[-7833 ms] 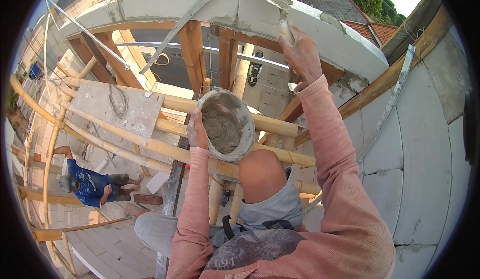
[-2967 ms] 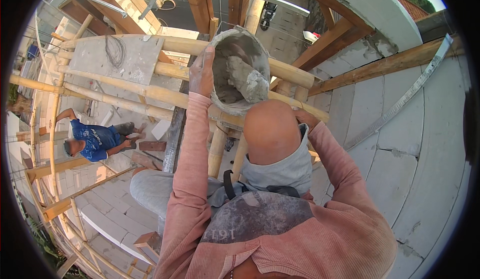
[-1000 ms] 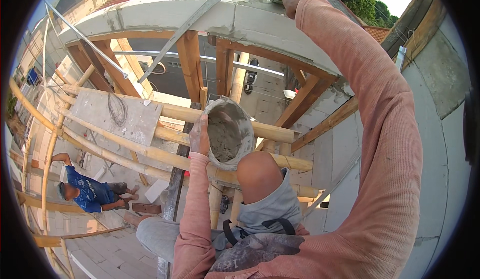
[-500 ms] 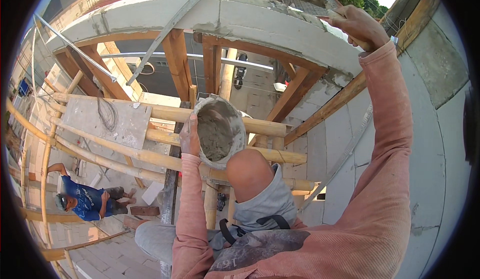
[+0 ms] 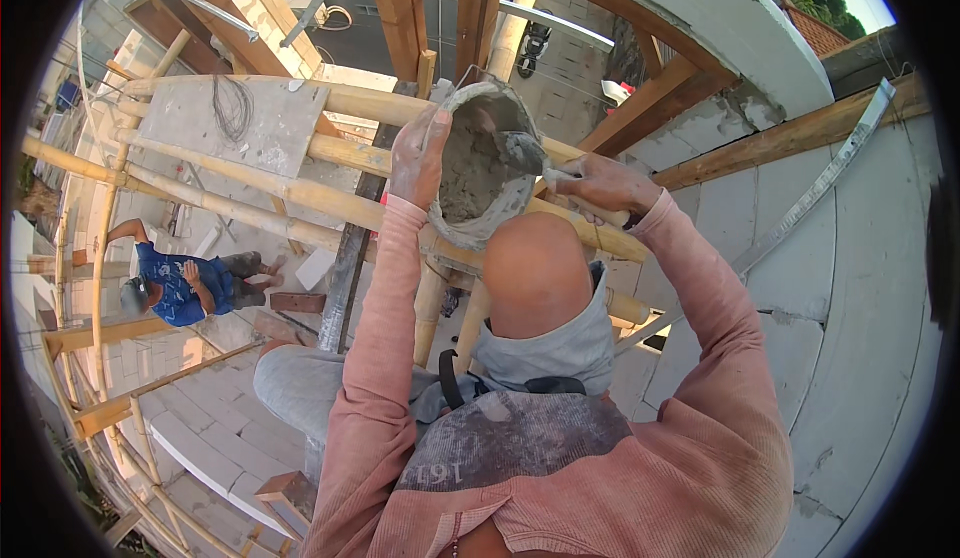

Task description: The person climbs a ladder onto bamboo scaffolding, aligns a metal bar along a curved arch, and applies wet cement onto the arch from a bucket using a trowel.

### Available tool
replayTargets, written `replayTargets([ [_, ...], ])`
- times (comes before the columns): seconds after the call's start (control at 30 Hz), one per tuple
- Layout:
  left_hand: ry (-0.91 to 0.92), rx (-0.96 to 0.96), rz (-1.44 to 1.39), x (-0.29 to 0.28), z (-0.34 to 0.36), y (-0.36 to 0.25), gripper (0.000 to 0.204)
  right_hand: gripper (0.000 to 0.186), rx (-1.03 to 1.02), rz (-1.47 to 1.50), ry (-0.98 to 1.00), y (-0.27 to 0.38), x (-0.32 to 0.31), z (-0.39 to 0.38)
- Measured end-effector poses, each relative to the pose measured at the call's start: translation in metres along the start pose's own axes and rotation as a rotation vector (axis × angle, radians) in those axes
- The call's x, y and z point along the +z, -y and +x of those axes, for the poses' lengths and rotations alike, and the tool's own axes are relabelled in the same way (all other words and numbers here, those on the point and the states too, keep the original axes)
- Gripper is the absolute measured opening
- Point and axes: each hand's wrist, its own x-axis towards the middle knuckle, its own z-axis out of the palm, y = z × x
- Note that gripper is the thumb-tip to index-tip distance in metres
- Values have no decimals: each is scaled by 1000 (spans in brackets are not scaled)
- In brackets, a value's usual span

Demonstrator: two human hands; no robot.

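A bucket (image 5: 533, 118) caked with grey cement stands on the bamboo poles just beyond my knee. Wet mortar (image 5: 470, 173) lies inside it. My left hand (image 5: 420, 158) grips the bucket's left side near the rim, its fingers partly hidden. On the other side my right hand (image 5: 608, 188) is closed round the handle of a trowel. The trowel's blade (image 5: 522, 152) reaches over the right rim into the bucket, with grey mortar on it.
Bamboo poles (image 5: 270, 193) form scaffolding around me, carrying a grey board (image 5: 190, 123). A block wall (image 5: 790, 218) rises at right, with a long metal straightedge (image 5: 820, 183) against it. Timber posts (image 5: 398, 18) stand ahead. Below left is another person (image 5: 180, 278) in a blue shirt.
My right hand has come down from the top of the wall at upper right to the bucket, bringing the trowel into it. The left hand keeps hold of the bucket. The view has tilted downward.
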Motion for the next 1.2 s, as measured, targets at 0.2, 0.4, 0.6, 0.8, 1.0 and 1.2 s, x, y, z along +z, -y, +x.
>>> replayTargets([
  [0.2,-24,176,169,11,-10,-9,50,39,-330,-23,-51,-8,59,20],
  [0.4,-64,63,69,9,-6,-14,49,41,-2,884,311,-47,52,-16],
  [0.6,-61,-24,24,-3,3,-10,53,45,63,1412,94,-65,102,-35],
  [0.8,-54,-176,-145,-8,2,7,57,68,-294,1590,357,-55,57,-50],
  [1.0,41,-183,-296,-10,-8,-27,59,63,-529,1160,-231,18,-105,-141],
  [1.2,1,-142,-188,-13,1,4,59,36,-95,-229,-886,98,-241,-202],
])
